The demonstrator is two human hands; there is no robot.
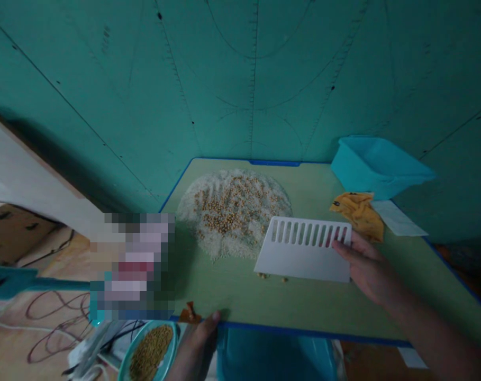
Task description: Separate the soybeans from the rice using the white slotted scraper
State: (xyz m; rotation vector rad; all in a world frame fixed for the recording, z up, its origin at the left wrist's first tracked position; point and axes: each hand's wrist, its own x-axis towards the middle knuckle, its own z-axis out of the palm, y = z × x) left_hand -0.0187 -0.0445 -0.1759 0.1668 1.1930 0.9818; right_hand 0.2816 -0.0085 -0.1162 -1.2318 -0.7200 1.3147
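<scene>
Now the right hand (370, 270) pinches a white slotted scraper (299, 260) by the rice (224, 250) and beans (220, 219); the left hand (198, 341) meets the table (319, 307) edge, its grip I cannot tell.

Indoor work corner: table (303, 307), marked wall (288, 79), floor cables (29, 327).

Right fingers (345, 253) hold scraper (303, 260) near probable rice (229, 247).

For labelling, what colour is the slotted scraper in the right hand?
White; the slotted scraper shows best in the head view.
</scene>
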